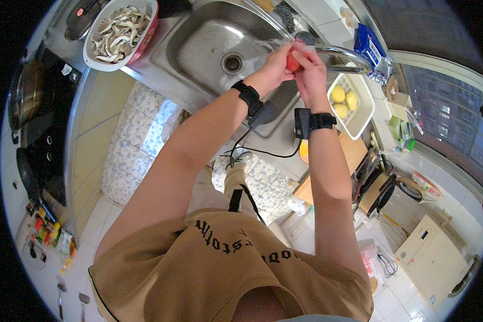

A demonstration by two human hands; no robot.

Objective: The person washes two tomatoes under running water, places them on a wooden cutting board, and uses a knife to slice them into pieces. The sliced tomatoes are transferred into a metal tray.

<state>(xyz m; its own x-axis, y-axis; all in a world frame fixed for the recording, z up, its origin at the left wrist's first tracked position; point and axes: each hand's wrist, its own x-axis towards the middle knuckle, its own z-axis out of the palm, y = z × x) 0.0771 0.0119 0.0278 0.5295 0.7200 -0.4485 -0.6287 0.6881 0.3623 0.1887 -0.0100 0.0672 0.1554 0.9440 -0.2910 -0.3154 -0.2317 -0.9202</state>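
Observation:
Both my hands hold a round red fruit or vegetable, perhaps a tomato (pixel 292 61), beneath the end of a chrome faucet (pixel 342 51) over a stainless steel sink (pixel 209 44). Fingers of my left hand (pixel 271 66) curl round its left side. The thumb of my right hand (pixel 312 70) lies across its other side. Water splashes in the basin beside my left hand. The round drain (pixel 232 63) shows to the left of my hands. A black strap sits on each wrist, and a cable hangs between them.
A colander (pixel 89 54) of sliced mushrooms (pixel 122 34) stands left of the sink. To the right, a white basket (pixel 366 108) holds several yellow fruits or peeled potatoes (pixel 340 96). A wooden board (pixel 352 151), a blue packet (pixel 370 48) and a black cooktop (pixel 44 116) are also around.

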